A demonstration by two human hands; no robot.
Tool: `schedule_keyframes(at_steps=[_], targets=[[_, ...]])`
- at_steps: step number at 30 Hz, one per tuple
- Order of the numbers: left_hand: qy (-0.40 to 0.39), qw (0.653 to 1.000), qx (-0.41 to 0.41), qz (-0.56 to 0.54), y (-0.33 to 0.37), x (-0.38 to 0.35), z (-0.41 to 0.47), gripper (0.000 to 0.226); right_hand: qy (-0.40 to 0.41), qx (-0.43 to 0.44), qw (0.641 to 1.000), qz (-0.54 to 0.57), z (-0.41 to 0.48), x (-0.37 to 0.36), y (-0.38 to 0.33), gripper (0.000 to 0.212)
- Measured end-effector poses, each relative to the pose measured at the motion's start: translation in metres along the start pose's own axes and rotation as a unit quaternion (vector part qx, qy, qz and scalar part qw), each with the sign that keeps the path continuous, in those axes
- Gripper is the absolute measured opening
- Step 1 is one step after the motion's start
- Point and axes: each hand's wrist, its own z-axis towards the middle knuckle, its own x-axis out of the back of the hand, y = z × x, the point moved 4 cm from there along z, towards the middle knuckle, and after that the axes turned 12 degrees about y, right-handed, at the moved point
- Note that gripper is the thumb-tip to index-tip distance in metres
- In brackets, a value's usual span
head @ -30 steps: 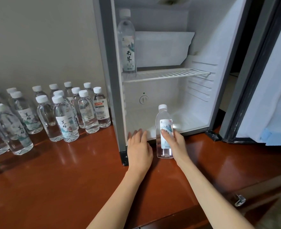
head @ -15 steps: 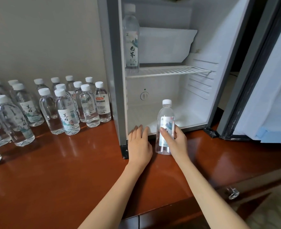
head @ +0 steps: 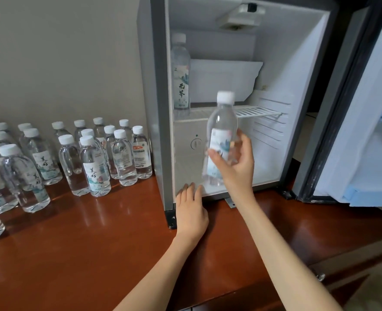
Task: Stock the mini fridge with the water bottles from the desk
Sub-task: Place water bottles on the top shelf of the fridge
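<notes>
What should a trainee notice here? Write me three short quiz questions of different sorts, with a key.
1. True or false: the right hand holds its bottle cap-down.
2. How many bottles already stand inside the fridge? A) none B) one C) three
3. Fill in: the left hand lies flat on the ___.

Key: 1 false, the cap is up. 2 B, the shelf bottle. 3 desk.
</notes>
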Motion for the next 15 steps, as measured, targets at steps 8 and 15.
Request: schedule_keyframes(at_steps=[8,15], targets=[[0.0,1.0,0.002,-0.002,0.0,0.001,0.0,0.061,-0.023,0.056,0.997,0.041,0.084,-0.054,-0.057,0.073],[0.012,1.0,0.006,-0.008,0.001,0.003,0.001,0.058,-0.051,0.021,0.998,0.017,0.105,-0.075,-0.039,0.067]])
